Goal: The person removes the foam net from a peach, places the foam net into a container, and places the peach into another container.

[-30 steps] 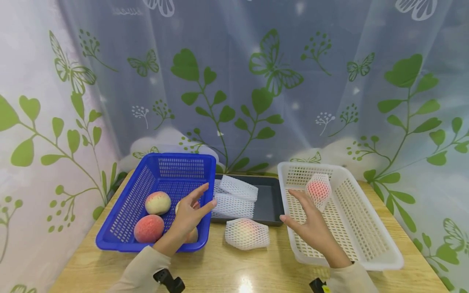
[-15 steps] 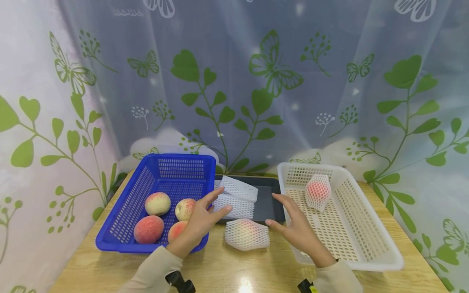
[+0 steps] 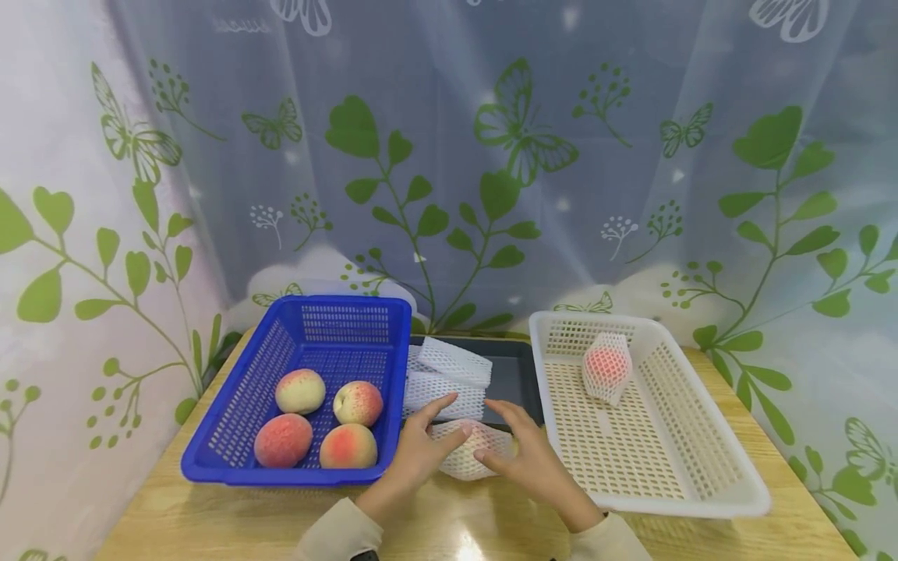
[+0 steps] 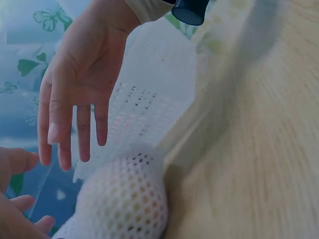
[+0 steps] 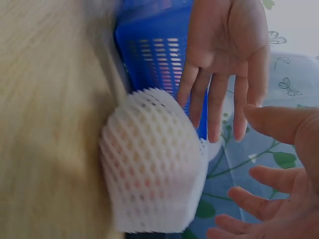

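Observation:
A peach in a white foam net sleeve lies on the table between my two hands. My left hand is at its left side, fingers straight and spread. Opposite it, my right hand reaches in from the right, fingers also extended. Both wrist views show the fingers apart from the netted peach, with nothing held. In the left wrist view the sleeve fits round the fruit, and its near end is cut off by the frame. Fingers cover part of the fruit in the head view.
On the left, a blue basket holds several bare peaches. Behind the netted peach, a dark tray holds flat white foam nets. A white basket on the right contains another netted peach.
Both hands have come inward and down from over the two baskets to either side of the netted peach on the table. That peach has stayed in place.

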Tool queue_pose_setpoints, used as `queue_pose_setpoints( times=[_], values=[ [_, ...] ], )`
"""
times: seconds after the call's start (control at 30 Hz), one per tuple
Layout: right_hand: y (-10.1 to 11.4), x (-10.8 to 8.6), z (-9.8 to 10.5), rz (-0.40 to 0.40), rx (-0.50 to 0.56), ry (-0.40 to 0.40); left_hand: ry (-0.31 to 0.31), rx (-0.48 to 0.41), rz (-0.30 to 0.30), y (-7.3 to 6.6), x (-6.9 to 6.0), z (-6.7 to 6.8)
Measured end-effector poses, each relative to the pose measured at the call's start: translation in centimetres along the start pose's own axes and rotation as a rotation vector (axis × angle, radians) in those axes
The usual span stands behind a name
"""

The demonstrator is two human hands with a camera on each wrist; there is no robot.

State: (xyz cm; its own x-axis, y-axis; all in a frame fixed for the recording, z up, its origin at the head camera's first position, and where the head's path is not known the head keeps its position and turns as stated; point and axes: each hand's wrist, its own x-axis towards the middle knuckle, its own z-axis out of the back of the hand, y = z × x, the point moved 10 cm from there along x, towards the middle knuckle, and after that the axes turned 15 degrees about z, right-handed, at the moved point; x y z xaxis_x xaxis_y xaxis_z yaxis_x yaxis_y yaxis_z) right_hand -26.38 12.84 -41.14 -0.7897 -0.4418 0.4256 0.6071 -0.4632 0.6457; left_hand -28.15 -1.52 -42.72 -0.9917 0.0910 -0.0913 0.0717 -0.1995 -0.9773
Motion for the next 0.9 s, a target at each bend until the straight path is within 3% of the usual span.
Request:
queue_pose_setpoints(
  times=[0.33, 0.57, 0.9],
  values=[
    [-1.3, -0.6, -2.6, -0.012, 0.014, -0.046, -0.111, 0.038, 0.080, 3.6, -0.2, 0.0],
    [-2.5, -0.7, -3.4, 0.005, -0.057, -0.043, -0.045, -0.143, 0.112, 5.8, 0.3, -0.7],
    [-4.2, -0.8, -4.7, 0.031, 0.002, 0.039, 0.005, -0.164, 0.170, 6.8, 0.7, -1.2]
  ],
)
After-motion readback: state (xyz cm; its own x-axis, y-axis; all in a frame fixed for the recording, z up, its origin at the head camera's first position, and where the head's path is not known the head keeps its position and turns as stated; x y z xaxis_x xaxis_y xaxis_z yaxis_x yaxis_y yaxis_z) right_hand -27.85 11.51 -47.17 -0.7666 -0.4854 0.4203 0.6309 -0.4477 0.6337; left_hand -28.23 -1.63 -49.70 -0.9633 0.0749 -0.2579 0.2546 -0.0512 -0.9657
